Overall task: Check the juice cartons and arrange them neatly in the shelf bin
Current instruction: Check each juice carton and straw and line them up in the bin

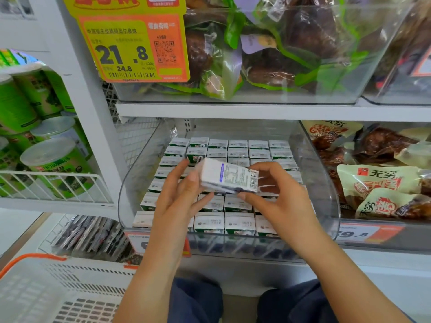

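Note:
A small white juice carton (229, 176) lies on its side above the bin, its printed label and barcode facing up. My left hand (179, 194) grips its left end between thumb and fingers. My right hand (272, 194) holds its right end, thumb under the lower edge. Beneath them a clear plastic shelf bin (326, 183) holds several rows of upright white-and-green juice cartons (238, 152), packed closely. My hands hide the middle rows.
A clear bin of green-wrapped packs (268, 54) sits on the shelf above, with a yellow price tag (133, 47). Brown snack packs (377, 183) fill the right bin. Green canisters (35, 136) stand on a wire shelf at left. A white basket with orange rim (58, 287) sits lower left.

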